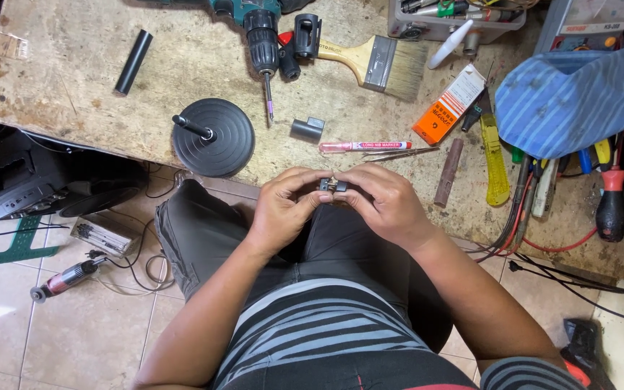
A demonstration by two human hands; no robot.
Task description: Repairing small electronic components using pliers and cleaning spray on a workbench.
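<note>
A: Pinching a small dark part between both hands, left hand and right hand, fingertips pressed together on it, just near the bench edge, over the lap.

B: Looking blocky, black, mostly hidden by fingers. Lying beyond?

A: Lying just far of it: marker. Sitting left: round base. Farther: drill, brush. Nothing crowding the hands.

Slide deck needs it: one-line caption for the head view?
Left hand and right hand pinch a small black part at the workbench edge.
</note>
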